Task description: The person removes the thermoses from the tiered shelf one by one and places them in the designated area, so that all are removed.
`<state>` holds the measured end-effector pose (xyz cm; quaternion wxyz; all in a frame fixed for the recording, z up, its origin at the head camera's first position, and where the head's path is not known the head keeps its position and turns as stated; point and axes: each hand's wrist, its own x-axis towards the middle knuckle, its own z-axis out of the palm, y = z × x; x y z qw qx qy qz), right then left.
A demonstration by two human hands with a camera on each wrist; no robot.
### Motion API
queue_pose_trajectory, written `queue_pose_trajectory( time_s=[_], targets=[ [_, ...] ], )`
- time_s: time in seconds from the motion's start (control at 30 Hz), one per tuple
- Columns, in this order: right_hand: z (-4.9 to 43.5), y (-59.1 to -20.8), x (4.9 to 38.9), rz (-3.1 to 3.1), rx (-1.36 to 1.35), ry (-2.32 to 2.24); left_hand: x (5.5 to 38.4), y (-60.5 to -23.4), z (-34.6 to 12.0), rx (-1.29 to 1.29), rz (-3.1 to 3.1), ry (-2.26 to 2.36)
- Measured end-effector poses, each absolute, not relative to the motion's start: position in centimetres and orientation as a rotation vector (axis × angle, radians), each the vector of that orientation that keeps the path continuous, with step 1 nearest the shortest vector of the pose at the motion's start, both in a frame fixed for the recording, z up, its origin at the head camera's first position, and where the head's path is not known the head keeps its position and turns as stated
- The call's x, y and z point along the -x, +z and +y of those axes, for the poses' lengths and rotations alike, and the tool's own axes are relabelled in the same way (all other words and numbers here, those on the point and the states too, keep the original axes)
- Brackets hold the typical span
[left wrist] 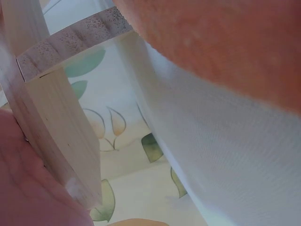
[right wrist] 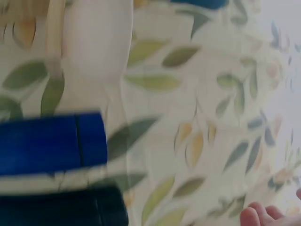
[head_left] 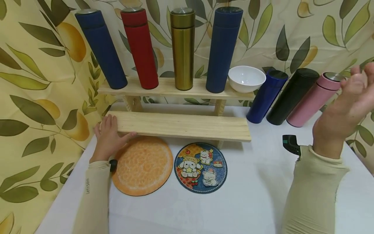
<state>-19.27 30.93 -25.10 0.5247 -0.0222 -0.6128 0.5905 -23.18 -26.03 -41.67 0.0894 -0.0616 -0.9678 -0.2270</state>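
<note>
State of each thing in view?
Wooden stand: upright
Left navy flask: upright, lidded
Red flask: upright, lidded
Gold flask: upright, lidded
Right navy flask: upright, lidded
White bowl: mouth up, empty
Royal-blue flask: upright, lidded
Black flask: upright, lidded
Pink flask: upright, lidded
Orange round mat: lying flat
Cartoon round mat: lying flat, picture up
Left hand: touching stand's left end; grip unclear
Right hand: raised, nothing visibly held

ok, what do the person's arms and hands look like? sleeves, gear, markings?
Left sleeve and right sleeve: pale beige, wrist-length; the left carries small dark lettering. Left hand and right hand are ungloved. A small black device shows at the left wrist; a dark angular device with a greenish patch at the right.
</note>
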Motion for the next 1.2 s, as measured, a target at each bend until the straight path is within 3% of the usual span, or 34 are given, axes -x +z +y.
queue_pose_trajectory(
  time_s=[0.17, 0.33, 0.8, 1.2],
  targets=[
    [27.6, -24.4, 20.9, -1.461, -0.249, 1.565, 22.9, -42.3, -25.9, 0.185, -2.877, -0.677],
    [24.8, -23.0, 23.1, -1.498, -0.364, 1.776, 22.6, -42.8, -25.9, 0.171, -2.882, -0.692],
    [20.3, -19.2, 28.9, -1.935, -0.325, 1.900, 22.8, -42.5, -25.7, 0.181, -2.873, -0.695],
    [18.0, -17.6, 32.3, -1.905, -0.362, 2.105, 23.2, -41.5, -26.0, 0.193, -2.851, -0.672]
  ],
)
